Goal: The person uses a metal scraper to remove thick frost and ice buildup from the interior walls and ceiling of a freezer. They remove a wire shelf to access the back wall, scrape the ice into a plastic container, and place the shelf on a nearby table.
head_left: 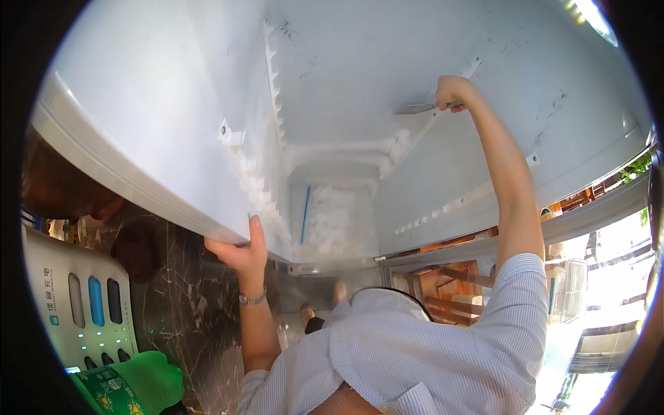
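Before me stands the white interior of an upright fridge or freezer cabinet (342, 67), with notched shelf rails (274, 83) on its walls. My right hand (452, 94) grips a flat metal scraper (415, 109) beside the back right rail; the blade points left, close to the back wall. My left hand (241, 249) clasps the front edge of the left cabinet wall, thumb inside. Loose white ice or frost (334, 218) lies on the cabinet floor, with a blue strip (306, 215) along its left. Dark scuffs mark the walls.
A power-bank rental station (46, 290) and a green plastic bottle (155, 381) are at the lower left, by a dark marbled surface (202, 321). Wooden furniture (451, 290) stands to the right behind the open door's edge (446, 254). My feet are below the cabinet.
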{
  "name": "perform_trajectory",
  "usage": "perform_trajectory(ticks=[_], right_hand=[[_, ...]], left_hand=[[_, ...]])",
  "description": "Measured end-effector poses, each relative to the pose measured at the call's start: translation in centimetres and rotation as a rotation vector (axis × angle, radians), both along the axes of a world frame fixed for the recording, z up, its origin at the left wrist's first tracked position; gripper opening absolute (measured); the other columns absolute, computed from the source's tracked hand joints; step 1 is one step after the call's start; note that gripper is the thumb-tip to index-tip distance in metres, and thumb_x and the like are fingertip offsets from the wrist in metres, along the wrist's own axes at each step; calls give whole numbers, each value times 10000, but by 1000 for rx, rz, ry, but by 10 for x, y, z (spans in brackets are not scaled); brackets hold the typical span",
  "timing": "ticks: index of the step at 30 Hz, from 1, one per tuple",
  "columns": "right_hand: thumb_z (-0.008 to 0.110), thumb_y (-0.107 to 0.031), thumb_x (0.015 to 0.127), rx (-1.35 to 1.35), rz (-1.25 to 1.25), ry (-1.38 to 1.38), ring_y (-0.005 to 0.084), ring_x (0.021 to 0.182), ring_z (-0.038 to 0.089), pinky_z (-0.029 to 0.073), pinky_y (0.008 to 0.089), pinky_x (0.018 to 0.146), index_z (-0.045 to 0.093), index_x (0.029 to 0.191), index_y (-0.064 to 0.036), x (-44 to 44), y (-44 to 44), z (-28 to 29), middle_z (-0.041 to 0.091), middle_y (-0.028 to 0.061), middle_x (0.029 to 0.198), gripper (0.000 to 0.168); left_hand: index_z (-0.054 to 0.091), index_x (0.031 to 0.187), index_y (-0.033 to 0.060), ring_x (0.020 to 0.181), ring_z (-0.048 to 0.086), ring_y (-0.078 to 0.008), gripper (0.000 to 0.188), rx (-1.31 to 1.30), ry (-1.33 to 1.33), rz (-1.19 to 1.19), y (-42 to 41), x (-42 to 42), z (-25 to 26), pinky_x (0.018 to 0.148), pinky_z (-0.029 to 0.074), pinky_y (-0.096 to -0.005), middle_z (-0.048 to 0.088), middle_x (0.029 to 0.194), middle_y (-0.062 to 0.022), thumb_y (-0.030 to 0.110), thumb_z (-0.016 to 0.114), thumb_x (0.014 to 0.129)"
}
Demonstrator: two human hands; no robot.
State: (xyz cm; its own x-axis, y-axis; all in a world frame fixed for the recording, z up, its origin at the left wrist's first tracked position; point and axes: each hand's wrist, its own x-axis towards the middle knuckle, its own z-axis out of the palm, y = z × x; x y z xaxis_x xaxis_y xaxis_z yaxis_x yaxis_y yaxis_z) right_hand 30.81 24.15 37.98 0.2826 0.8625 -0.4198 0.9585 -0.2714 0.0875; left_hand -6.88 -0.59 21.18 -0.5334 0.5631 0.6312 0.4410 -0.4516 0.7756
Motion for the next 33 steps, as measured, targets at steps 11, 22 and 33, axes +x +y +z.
perform_trajectory(ticks=[11, 22, 33], right_hand=[[624, -104, 687, -72, -12, 56, 214, 589, 566, 477, 404, 592, 597, 856, -7, 12, -2, -3, 600, 133, 749, 197], [667, -112, 621, 81, 248, -291, 252, 656, 625, 490, 392, 583, 633, 821, -11, 24, 15, -76, 642, 133, 810, 226], [685, -198, 614, 353, 550, -573, 243, 770, 627, 494, 367, 647, 670, 772, -84, 37, 39, -103, 649, 94, 819, 195]], left_hand=[[255, 1184, -74, 1002, 461, -222, 612, 45, 34, 28, -5, 1, 1, 843, 403, -331, 402, 1112, -186, 22, 653, 730], [248, 1196, -77, 1005, 460, -225, 609, 60, 41, 47, 0, 6, 1, 847, 400, -329, 402, 1123, -195, 24, 638, 740], [255, 1183, -74, 940, 483, -203, 583, 104, 89, 57, 8, 12, 4, 803, 419, -303, 434, 1080, -183, 3, 631, 744]])
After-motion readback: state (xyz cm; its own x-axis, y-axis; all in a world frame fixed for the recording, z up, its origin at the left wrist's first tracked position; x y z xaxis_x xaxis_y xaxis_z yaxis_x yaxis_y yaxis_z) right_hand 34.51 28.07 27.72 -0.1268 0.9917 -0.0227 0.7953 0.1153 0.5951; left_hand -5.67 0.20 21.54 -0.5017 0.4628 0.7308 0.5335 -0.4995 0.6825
